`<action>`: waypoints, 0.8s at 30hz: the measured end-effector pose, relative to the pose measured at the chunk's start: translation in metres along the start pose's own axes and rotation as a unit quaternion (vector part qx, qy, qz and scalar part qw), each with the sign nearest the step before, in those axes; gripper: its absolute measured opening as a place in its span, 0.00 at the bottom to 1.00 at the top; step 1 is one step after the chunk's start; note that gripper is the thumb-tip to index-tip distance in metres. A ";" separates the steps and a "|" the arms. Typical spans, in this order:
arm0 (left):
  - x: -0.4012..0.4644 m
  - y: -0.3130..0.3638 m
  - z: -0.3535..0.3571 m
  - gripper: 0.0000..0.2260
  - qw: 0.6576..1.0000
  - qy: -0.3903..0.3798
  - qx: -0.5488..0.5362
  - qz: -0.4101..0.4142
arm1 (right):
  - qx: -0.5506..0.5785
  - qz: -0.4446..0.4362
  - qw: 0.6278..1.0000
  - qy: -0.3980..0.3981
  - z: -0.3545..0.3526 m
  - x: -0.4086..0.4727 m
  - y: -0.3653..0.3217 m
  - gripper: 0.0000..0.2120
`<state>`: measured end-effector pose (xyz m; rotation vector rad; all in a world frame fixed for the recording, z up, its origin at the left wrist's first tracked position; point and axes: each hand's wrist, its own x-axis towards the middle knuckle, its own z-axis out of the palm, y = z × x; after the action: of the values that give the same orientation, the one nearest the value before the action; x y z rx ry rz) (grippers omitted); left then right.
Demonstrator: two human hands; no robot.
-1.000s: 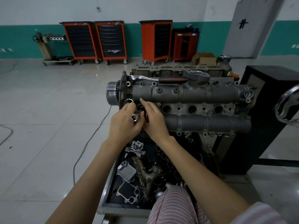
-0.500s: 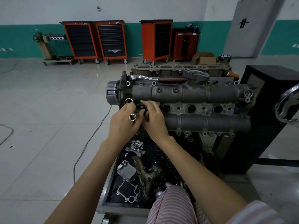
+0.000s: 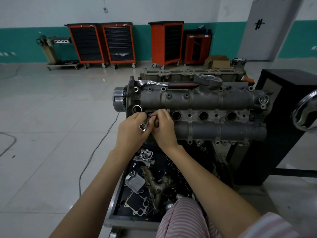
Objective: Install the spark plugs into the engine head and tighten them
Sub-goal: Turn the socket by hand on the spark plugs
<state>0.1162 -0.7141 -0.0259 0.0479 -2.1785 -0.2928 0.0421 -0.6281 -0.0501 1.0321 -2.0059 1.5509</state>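
A grey engine head (image 3: pixel 202 100) lies on a stand, with a row of round spark plug wells along its middle. My left hand (image 3: pixel 132 129) is closed around a chrome socket tool (image 3: pixel 143 127) whose open end faces me; its far end points into the leftmost well (image 3: pixel 149 114). My right hand (image 3: pixel 163 126) pinches the same tool at the mouth of that well. Three wells (image 3: pixel 176 115) to the right stand open. No spark plug is visible; the fingers hide the tool's tip. A ratchet with a red-and-black grip (image 3: pixel 168 84) rests on top of the head.
A black tray (image 3: pixel 118 200) below the head holds an oil cooler (image 3: pixel 134 182), gaskets and cast parts. A black stand (image 3: pixel 281 117) with a chrome handwheel (image 3: pixel 305 114) is on the right. Orange tool carts (image 3: pixel 101 43) line the far wall. A cable (image 3: pixel 96 152) runs across the floor.
Both hands have stayed at the leftmost well. The socket tool has tilted a little, its open end now lower and toward me, and the fingers have shifted around it.
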 end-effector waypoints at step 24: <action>-0.002 0.000 0.000 0.11 0.999 -0.025 -0.006 -0.020 | -0.060 -0.067 0.993 -0.083 -0.006 0.000 0.004 0.19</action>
<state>0.1167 -0.7138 -0.0274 0.0795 -2.2271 -0.3331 0.0384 -0.6215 -0.0508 1.2548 -2.0620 1.2980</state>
